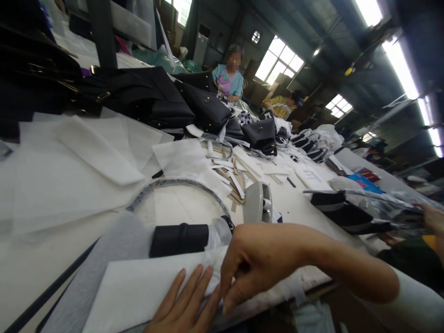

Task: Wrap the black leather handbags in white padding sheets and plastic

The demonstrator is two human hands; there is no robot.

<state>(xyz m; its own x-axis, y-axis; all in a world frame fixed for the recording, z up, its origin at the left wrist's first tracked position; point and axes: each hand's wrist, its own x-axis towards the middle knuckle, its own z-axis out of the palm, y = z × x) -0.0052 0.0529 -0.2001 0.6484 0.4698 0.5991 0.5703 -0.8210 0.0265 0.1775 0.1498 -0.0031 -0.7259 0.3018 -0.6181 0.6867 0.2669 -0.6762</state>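
My left hand (189, 300) lies flat on a folded white sheet (138, 277), fingers stretched out. Close beside it, my right hand (255, 263) is closed in a pinch low at the sheet's right part; what its fingertips hold is hidden. Under the white sheet is a greyish translucent sheet (107, 245). Just beyond lies a black rolled piece with a band around it (178, 240), with clear plastic at its right end. Behind that arches a bag handle (176, 181) covered in wrapping.
Thin white sheets (69, 171) spread over the left of the table. A grey tape dispenser (255, 203) stands beyond my right hand, near scattered strips (232, 180). Black bags (204, 104) line the back. Co-workers (229, 81) sit behind; another person's hand (433, 217) is at right.
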